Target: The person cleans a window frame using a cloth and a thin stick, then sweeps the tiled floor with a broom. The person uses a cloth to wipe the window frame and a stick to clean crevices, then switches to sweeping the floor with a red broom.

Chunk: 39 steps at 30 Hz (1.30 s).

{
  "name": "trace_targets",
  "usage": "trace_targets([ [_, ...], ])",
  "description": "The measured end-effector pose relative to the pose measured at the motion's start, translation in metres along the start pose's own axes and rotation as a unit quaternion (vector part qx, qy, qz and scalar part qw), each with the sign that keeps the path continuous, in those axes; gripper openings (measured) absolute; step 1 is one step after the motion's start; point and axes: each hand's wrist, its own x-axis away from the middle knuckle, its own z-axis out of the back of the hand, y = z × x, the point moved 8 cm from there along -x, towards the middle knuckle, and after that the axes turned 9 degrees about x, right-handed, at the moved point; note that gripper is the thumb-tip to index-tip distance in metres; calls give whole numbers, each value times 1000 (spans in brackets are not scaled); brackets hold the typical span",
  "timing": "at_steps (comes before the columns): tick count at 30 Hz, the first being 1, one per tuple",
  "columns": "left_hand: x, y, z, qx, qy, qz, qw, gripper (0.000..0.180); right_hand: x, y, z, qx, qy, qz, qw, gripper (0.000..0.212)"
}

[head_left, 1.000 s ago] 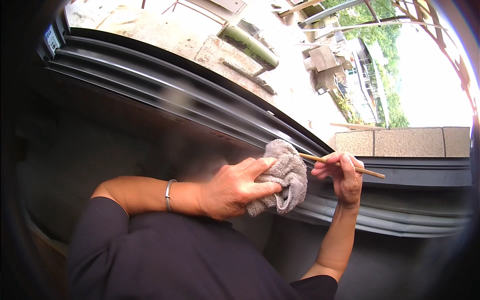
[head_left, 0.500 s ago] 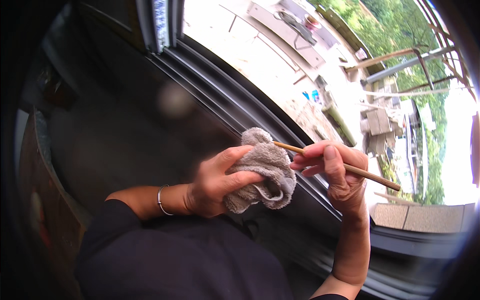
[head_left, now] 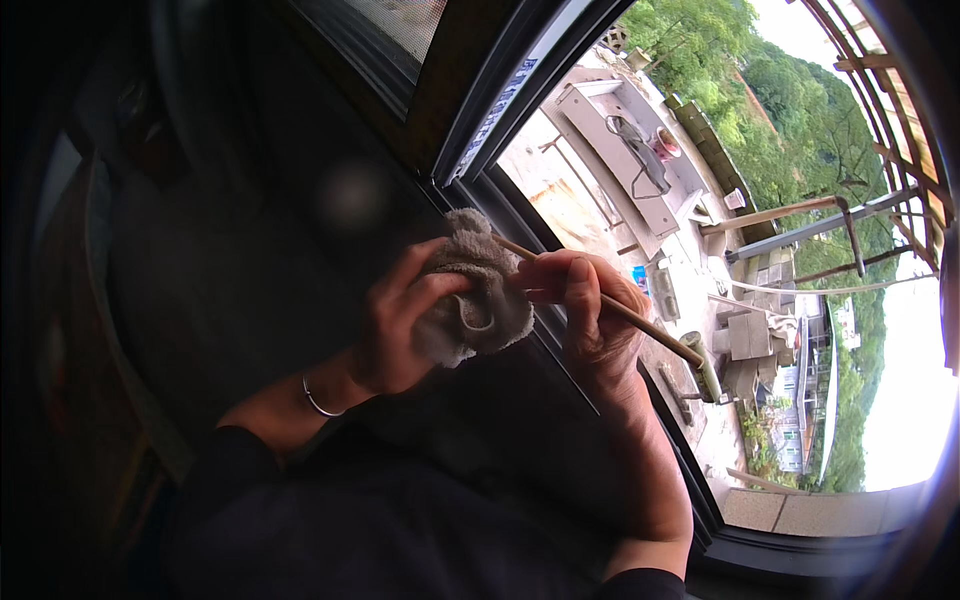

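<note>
A bunched grey terry cloth [head_left: 478,295] sits in my left hand [head_left: 395,325], with the fingers and thumb wrapped over it. A silver bangle [head_left: 318,398] circles that wrist. My right hand [head_left: 600,315] pinches a thin wooden stick [head_left: 655,333] between thumb and fingers. One end of the stick meets the upper right of the cloth; its tip is hidden there, so I cannot tell whether it is inside or behind. The other end slants down to the right, past the hand.
Behind my hands runs the dark window frame [head_left: 455,190] with its sill track. Outside stand a long pale trough [head_left: 625,165], grey blocks [head_left: 750,335], a metal pole [head_left: 815,225] and trees. A curved brown panel [head_left: 75,290] is dim at the left.
The view has swung, so the window frame and yard sit further right and lower. Both hands, with cloth and stick, appear higher and further left. Their grips look the same.
</note>
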Motion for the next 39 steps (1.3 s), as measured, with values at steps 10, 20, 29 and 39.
trace_targets([
  [10, -14, -36, 38, 245, -19, 94, 965, 46, -53, -24, -6, 32, -35, 22, 999, 49],
  [20, -19, -97, 116, 412, 147, 304, 846, 52, 7, 1, 25, -193, 46, -42, 979, 44],
  [29, -26, -75, 125, 338, 226, 339, 848, 51, 61, 19, -1, -362, 69, -22, 929, 35],
  [39, -35, -11, 103, 556, 50, 289, 778, 54, 97, 13, -23, -444, 37, 61, 893, 32],
])
